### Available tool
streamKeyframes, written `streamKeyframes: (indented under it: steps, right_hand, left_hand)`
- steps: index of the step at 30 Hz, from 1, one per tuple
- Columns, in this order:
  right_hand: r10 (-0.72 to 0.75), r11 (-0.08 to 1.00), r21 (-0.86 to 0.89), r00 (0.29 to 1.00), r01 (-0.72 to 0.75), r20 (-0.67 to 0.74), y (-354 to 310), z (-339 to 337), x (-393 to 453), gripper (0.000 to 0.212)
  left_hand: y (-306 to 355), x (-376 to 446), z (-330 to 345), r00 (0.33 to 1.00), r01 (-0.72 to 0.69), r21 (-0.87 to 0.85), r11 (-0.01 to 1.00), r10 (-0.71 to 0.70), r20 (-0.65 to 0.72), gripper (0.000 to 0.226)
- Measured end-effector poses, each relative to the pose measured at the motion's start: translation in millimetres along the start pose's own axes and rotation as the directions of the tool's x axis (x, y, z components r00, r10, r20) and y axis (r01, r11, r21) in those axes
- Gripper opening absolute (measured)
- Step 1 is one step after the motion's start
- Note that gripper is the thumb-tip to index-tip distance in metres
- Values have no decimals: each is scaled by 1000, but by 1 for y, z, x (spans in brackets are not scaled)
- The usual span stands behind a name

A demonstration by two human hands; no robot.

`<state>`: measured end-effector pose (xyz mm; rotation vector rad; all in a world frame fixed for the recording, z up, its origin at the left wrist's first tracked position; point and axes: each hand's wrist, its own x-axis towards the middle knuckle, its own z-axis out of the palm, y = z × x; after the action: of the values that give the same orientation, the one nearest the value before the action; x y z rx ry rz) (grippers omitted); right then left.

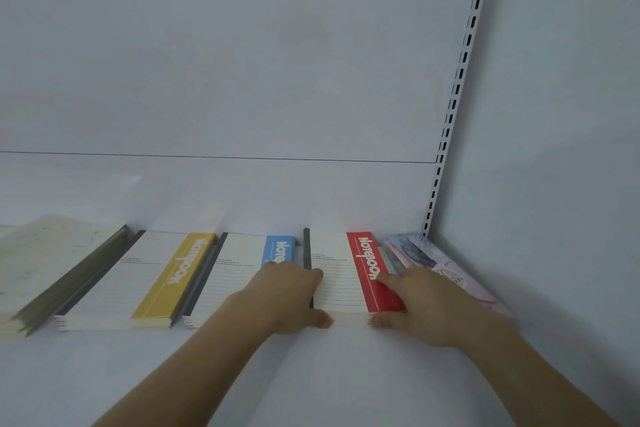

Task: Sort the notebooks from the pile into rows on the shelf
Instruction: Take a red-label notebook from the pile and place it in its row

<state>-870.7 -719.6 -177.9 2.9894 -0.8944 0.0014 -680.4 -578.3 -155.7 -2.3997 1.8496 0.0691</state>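
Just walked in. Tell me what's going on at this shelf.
A person is lining up notebooks in a row on a white shelf. Both hands are on the red-banded notebook stack: the left hand grips its left edge and the right hand its right edge, squaring it in place. To the left lie a blue-banded stack, a yellow-banded stack and a pale green stack. A pink patterned stack lies against the right wall.
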Motion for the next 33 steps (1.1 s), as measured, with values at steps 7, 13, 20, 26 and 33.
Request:
streamKeyframes:
  steps: [7, 13, 20, 26, 33]
  right_hand:
    - [29, 997, -76, 1000, -30, -11, -5, -1, -4, 65]
    - [62, 996, -59, 993, -68, -101, -13, -9, -18, 67]
    - [-19, 1000, -24, 966, 13, -259, -66, -18, -31, 73]
    - [-52, 997, 38, 954, 66, -296, -163, -29, -37, 82]
    - [-162, 983, 34, 937, 181, -310, -321, -37, -32, 85]
  left_hand:
    - [7, -5, 8, 999, 46, -88, 995, -47, -13, 65]
    - [6, -21, 8, 976, 58, -103, 993, -78, -201, 73]
    - [-27, -69, 11, 911, 54, -137, 989, -105, -399, 70]
    - [-73, -143, 15, 814, 97, -206, 974, -197, -546, 57]
    - [-171, -266, 29, 754, 238, -240, 941, -334, -565, 55]
